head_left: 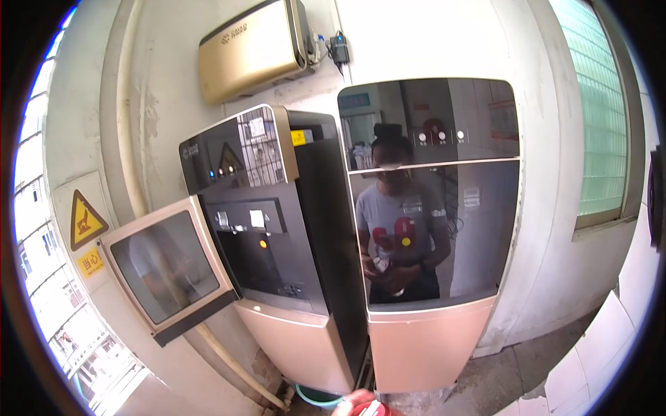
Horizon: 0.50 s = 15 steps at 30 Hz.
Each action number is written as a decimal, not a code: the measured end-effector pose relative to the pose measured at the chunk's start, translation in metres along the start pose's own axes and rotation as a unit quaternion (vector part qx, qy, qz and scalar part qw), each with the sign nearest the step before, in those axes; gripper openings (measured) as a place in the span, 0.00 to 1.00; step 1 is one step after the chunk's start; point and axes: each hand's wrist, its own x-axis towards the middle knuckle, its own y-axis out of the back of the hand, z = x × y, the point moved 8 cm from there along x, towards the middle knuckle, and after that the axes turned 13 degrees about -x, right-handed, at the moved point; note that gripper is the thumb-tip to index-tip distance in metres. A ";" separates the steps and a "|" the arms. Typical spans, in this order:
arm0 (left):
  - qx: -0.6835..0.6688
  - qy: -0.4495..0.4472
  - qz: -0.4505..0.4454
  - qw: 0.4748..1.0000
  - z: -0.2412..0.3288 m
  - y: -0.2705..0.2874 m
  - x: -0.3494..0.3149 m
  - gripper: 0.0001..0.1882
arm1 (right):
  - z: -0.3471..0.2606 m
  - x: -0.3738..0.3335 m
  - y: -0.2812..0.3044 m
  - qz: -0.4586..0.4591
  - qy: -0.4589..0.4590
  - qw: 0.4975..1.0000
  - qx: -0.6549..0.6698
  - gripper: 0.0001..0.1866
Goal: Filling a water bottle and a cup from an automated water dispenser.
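Observation:
At the bottom edge, fingers of what looks like my left hand (355, 399) curl over a red object with a white part (373, 410). Most of both is cut off, so its kind cannot be told. My right hand shows only as a dim reflection, where both hands are close together at the waist around something. Ahead stands a black and rose-gold water dispenser (281, 350), its framed door (166, 263) swung out to the left. Its dark dispensing bay (260, 260) is exposed. Beside it, a second dispenser (430, 347) has its glossy black front closed.
A gold wall-mounted box (253, 48) hangs above, with a black plug adapter (338, 48) beside it. Below the left dispenser sits a green basin (319, 396). A pipe (236, 367) runs down the wall by a yellow warning sign (87, 220). Windows flank both sides.

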 end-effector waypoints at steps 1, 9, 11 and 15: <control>0.043 0.019 -0.024 0.999 -0.009 -0.012 -0.007 0.21 | 0.003 0.003 0.005 -0.008 0.003 1.000 0.002 0.43; 0.174 -0.138 0.129 0.967 0.075 0.012 -0.070 0.23 | 0.025 0.016 -0.030 -0.019 -0.038 0.996 0.077 0.44; 0.116 -0.165 0.080 0.976 0.077 0.026 -0.035 0.24 | 0.021 0.030 -0.046 -0.094 -0.047 0.984 0.143 0.46; 0.411 -0.107 -0.069 0.903 0.080 0.009 0.000 0.30 | 0.000 0.053 -0.081 -0.169 0.033 0.985 0.020 0.47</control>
